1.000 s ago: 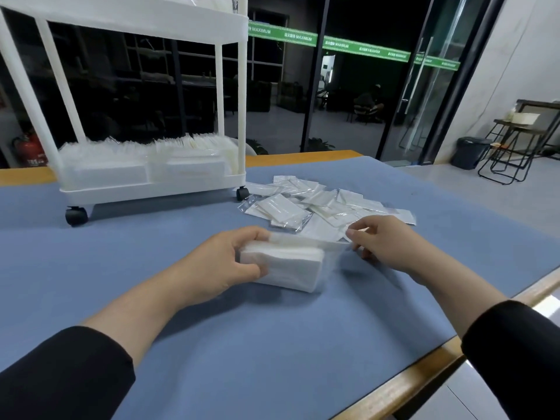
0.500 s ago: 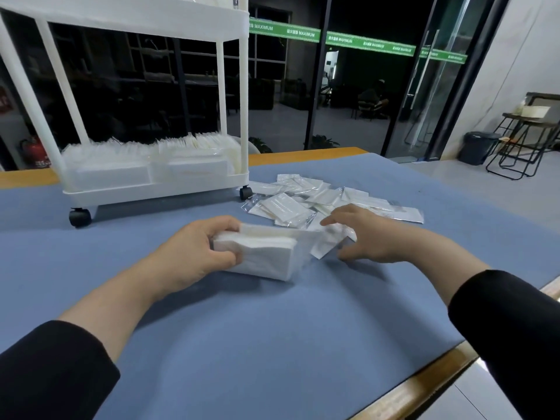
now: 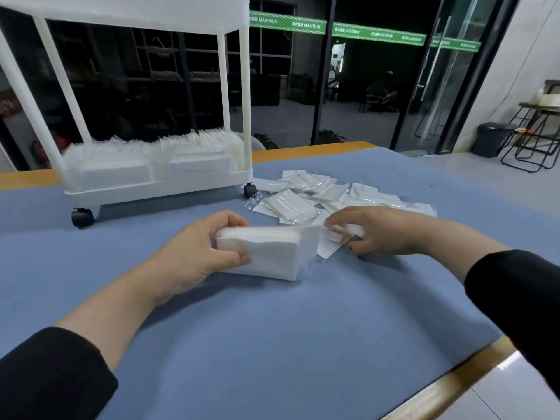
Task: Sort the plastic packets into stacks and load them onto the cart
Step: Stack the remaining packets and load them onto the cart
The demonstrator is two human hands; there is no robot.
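Your left hand [image 3: 194,253] gripped stack [image 3: 260,253]; right hand [image 3: 378,230], earlier raised, dropped to 1 o'clock, pinching next packet [image 3: 333,241] to add.

Table [image 3: 272,344]: matt blue cloth-like cover, smooth, over a wood-look top with a satin sheen along its near right and far edges.
Cart [image 3: 157,189]: white plastic, smooth, semi-gloss posts and tray; black plastic casters [image 3: 81,218].
Packets in cart [image 3: 151,156]: clear glossy film over white matt pads.
Loose packets [image 3: 318,195], toward the far right edge: clear, crinkled, shiny plastic film, with white fibrous-looking inserts.
Stack [image 3: 266,256], gripped by the left hand [image 3: 194,256]: white, soft matt faces under thin clear film.
Sleeves [image 3: 51,377]: black matt cloth.
Floor [image 3: 521,395]: pale, glossy, reflective.
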